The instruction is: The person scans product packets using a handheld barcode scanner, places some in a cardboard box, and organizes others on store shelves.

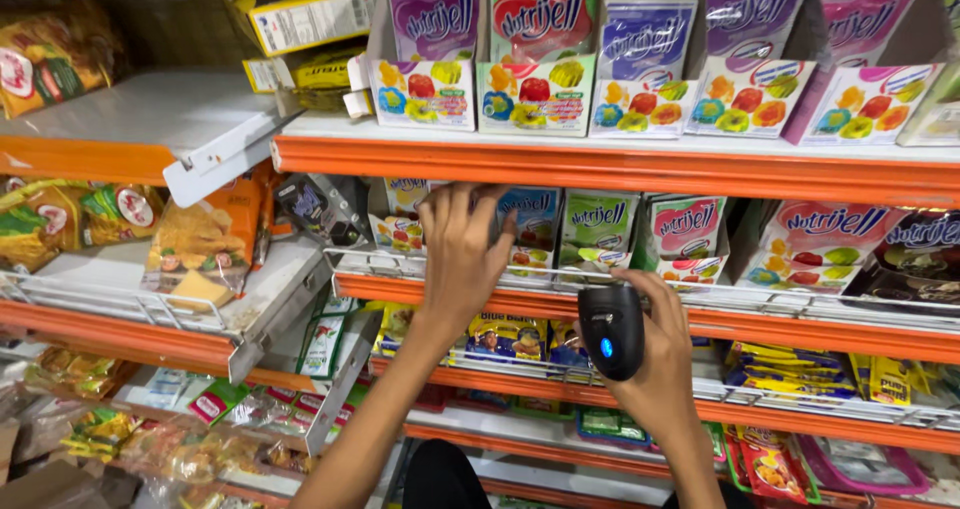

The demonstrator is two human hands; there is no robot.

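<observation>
My left hand reaches up to the middle shelf and rests its fingers on a display box of jelly-powder packets, partly hidden behind the hand. My right hand is lower and to the right, gripping a black handheld barcode scanner with a lit blue button, held upright in front of the shelf's wire rail. More jelly-powder boxes stand in a row to the right of the left hand.
The orange-edged top shelf carries several colourful jelly boxes. The left shelving unit holds snack bags and yellow boxes. Lower shelves hold small sachets and packets.
</observation>
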